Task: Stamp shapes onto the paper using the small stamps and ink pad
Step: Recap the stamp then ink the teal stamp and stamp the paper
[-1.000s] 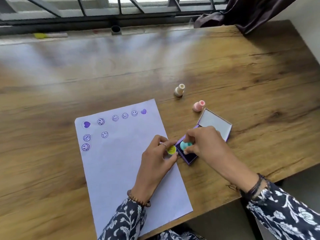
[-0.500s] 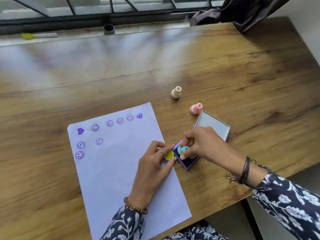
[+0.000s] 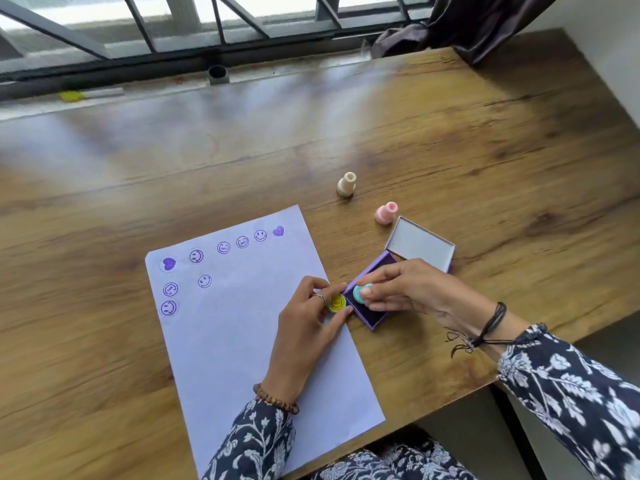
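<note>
Our left hand (image 3: pixel 306 327) lies palm-down, thumb and fingers curled together in a pinch, a ring on one finger, beads at the wrist. Our right hand (image 3: pixel 405 289) reaches leftward, fingertips (image 3: pixel 366 292) pinched, cords around its wrist

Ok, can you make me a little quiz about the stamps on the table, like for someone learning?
1. True or false: the right hand holds the teal stamp over the ink pad.
2. How many purple hearts are on the paper? A) one B) two C) five
3. Fill in: the left hand holds the ____ stamp.

Key
1. True.
2. B, one heart near each top corner.
3. Yellow. The cream stamp and pink stamp stand untouched on the table.
</note>
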`<state>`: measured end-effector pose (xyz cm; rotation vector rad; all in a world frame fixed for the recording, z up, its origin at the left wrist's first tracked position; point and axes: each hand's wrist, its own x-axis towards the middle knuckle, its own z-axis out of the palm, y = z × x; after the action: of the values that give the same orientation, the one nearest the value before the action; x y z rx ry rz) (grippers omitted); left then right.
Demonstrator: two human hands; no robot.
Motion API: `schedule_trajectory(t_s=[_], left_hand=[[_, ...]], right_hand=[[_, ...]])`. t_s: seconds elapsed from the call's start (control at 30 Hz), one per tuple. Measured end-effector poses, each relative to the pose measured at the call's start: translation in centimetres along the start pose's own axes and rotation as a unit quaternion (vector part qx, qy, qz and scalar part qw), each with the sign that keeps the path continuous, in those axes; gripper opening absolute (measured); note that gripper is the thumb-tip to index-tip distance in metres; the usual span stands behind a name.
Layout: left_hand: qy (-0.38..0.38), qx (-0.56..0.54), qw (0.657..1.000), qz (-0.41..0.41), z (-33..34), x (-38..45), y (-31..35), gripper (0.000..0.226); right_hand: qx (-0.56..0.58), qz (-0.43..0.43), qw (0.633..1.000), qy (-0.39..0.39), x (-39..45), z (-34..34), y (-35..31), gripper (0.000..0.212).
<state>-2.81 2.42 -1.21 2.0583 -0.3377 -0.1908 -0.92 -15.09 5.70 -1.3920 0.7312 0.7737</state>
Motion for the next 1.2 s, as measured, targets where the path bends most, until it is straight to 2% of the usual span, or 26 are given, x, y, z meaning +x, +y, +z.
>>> schedule_trajectory(t_s=[0.43, 0.73, 0.83, 0.9, 1.07, 1.13, 1.2], left_hand=[[0.011, 0.015, 1.0, 0.024, 0.5, -0.2, -0.9, 0.031], [0.004, -0.006, 1.0, 0.018, 0.4, -0.2, -0.5, 0.031], [0.0, -0.011, 1.0, 0.021, 0.3, -0.3, -0.2, 0.03], [-0.002, -0.02, 0.999, 0.025, 0.2, -0.3, 0.0, 0.026], [-0.023, -0.056, 0.998, 0.014, -0.6, -0.1, 0.6, 0.029], [-0.001, -0.085, 0.996, 0.003, -1.8, -0.2, 0.7, 0.033], [0.056, -0.091, 0.994, -0.001, -3.9, -0.7, 0.1, 0.037]], right_hand=[[-0.037, -0.012, 0.998, 0.039, 1.0, 0.1, 0.3, 0.013], [-0.099, -0.067, 0.989, 0.087, 0.0, 1.0, 0.1, 0.014], [-0.167, -0.112, 0.968, 0.15, -0.6, 1.8, 0.6, 0.012], [-0.271, -0.151, 0.932, 0.188, -0.9, 2.6, 0.9, 0.011], [-0.412, -0.16, 0.872, 0.211, -2.0, 4.1, 0.3, 0.015], [-0.418, -0.173, 0.858, 0.243, -2.7, 4.4, -0.4, 0.018], [-0.38, -0.212, 0.862, 0.259, -3.2, 5.5, -1.1, 0.018]])
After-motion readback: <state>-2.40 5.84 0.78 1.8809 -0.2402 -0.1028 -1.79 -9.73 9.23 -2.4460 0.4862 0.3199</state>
